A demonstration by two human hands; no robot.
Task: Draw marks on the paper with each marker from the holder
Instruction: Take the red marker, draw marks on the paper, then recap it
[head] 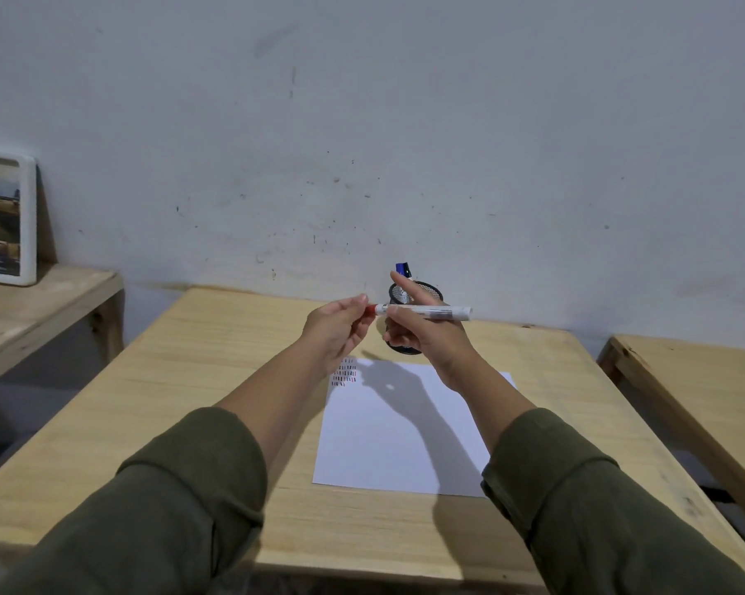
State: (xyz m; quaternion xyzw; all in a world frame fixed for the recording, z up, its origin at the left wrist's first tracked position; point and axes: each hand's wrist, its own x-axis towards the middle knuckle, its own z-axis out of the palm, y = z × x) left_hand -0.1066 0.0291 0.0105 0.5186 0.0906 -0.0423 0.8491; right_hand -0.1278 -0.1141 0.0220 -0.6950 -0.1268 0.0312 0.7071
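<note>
Above the far edge of the paper (405, 427), a white marker (426, 311) lies level in the air; the right hand (431, 332) grasps its barrel, and the left hand (336, 328) pinches the red cap (370, 310). I judge the cap should move straight along the barrel, without twisting. Behind them stands the mesh holder (426, 289) with a blue marker (403, 269), on the wooden table (190, 380).
</note>
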